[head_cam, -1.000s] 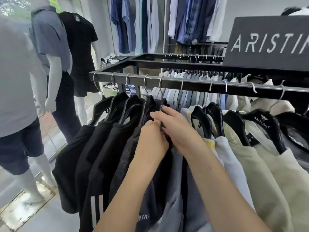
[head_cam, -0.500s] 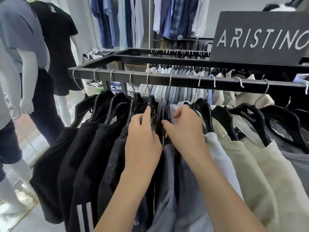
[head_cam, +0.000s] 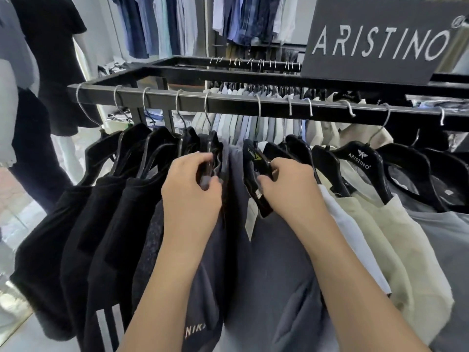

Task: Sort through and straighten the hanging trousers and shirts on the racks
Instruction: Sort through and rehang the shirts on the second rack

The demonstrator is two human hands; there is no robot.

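A dark metal rack rail carries several garments on black hangers. Black garments hang at the left, dark grey ones in the middle, cream and white ones at the right. My left hand grips the top of a dark garment on a black hanger with curled fingers. My right hand grips the neighbouring black hanger, which holds a dark grey garment with a paper tag. A gap shows between the two held hangers.
A black ARISTINO sign stands on the rack's top right. A second rail of light shirts runs behind. Mannequins in dark and grey clothes stand at the left. Blue shirts hang on the back wall.
Both hands have moved apart, the left one leftward and the right one rightward, which opens a gap between the two dark garments. The camera has come closer to the rail.
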